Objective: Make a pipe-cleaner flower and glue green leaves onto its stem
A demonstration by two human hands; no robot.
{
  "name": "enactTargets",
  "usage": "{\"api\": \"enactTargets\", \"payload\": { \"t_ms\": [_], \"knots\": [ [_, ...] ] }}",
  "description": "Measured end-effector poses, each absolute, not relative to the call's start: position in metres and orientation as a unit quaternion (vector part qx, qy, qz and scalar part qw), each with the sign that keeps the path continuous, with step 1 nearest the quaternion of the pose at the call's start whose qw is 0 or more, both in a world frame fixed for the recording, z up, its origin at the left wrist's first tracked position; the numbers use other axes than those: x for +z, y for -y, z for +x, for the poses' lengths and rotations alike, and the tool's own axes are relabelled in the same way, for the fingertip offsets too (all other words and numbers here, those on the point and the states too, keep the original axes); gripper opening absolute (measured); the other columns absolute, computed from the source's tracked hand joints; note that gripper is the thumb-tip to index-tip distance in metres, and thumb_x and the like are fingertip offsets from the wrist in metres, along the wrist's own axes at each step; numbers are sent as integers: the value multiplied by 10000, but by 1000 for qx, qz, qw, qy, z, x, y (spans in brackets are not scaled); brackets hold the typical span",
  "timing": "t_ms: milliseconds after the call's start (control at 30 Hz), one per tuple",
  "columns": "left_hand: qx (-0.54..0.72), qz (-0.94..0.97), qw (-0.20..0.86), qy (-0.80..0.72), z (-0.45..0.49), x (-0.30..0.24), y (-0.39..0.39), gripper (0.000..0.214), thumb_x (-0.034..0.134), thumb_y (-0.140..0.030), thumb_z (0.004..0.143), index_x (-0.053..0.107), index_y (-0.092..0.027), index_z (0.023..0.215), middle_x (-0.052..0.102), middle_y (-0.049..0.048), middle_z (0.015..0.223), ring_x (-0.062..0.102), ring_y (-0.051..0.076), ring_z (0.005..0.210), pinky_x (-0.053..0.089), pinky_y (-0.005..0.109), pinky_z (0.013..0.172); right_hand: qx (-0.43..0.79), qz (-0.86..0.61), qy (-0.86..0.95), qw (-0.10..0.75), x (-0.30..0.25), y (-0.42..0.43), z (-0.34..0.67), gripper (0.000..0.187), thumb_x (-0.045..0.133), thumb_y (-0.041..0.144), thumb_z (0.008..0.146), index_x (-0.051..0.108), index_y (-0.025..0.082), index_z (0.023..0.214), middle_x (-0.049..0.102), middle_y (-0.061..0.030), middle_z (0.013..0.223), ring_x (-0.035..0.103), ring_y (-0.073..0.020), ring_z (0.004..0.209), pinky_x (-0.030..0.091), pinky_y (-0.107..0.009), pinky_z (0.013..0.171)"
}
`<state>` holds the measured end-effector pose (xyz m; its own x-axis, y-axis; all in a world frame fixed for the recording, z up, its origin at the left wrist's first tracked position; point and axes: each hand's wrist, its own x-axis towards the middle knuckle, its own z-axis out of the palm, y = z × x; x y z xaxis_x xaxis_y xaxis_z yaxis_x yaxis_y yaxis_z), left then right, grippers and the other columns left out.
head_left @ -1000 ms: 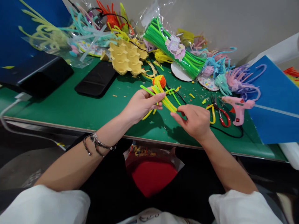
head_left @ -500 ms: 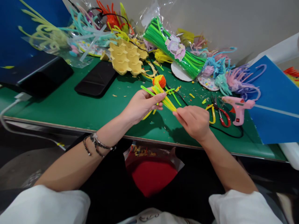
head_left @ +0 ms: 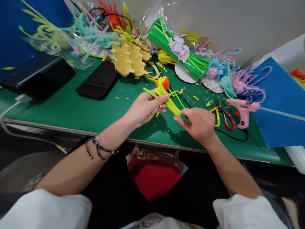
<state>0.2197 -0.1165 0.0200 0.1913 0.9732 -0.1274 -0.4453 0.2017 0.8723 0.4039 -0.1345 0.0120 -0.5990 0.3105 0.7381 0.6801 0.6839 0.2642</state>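
My left hand (head_left: 152,105) is closed on a bundle of pipe cleaners (head_left: 173,106), yellow and bright green, with thumb and fingers pinching its middle. At the bundle's far end sits an orange and yellow wrapped ball (head_left: 163,83). Loose green and yellow ends stick out sideways past my fingers. By the bundle's lower right end is my right hand (head_left: 199,124), its thumb and forefinger parted and its other fingers curled. Whether a fingertip still touches the bundle is hard to see.
Right of my hands lie scissors (head_left: 224,116) and a pink glue gun (head_left: 243,111) by a blue board (head_left: 281,105). Behind are an egg carton (head_left: 130,58), a bag of green pipe cleaners (head_left: 178,47) and a phone (head_left: 98,81). A black power bank (head_left: 40,76) sits left.
My right thumb and forefinger have parted from their pinch on the bundle's end, and that hand has shifted slightly right. My left hand holds nearly still.
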Motion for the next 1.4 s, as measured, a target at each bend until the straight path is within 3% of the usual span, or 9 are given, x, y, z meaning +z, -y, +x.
{"api": "enactTargets", "payload": {
  "t_ms": [133,400,1100,1300,1400],
  "knots": [
    [519,354,691,-356,220,20,117,95,728,-124,711,634,-122,697,582,-58,580,525,9,473,476,102,475,-290,-277,854,333,13,135,405,137,565,312,880,584,190,820,535,50,535,464,-88,509,295,-249,540],
    [524,348,698,-341,220,21,116,116,752,-132,687,637,-122,697,581,-62,574,531,9,466,485,95,468,-286,-300,844,341,12,134,405,186,522,353,905,580,191,833,537,51,529,474,-89,504,308,-243,540],
    [515,345,703,-348,220,18,115,67,697,-94,742,638,-117,720,581,-63,582,527,3,458,467,85,448,-264,-260,862,346,16,137,401,101,498,188,908,540,180,816,534,56,505,479,-85,468,322,-243,512],
    [511,347,698,-363,220,21,116,82,694,-103,751,626,-110,707,567,-62,565,519,3,447,475,92,452,-260,-270,863,339,15,137,402,183,484,351,922,544,185,874,560,51,529,517,-91,500,341,-238,531],
    [509,346,696,-369,220,21,116,76,695,-105,752,630,-112,714,573,-62,571,525,1,452,475,87,457,-273,-277,859,333,15,136,402,157,527,348,900,546,196,865,551,60,521,508,-89,496,333,-237,533]
  ]
}}
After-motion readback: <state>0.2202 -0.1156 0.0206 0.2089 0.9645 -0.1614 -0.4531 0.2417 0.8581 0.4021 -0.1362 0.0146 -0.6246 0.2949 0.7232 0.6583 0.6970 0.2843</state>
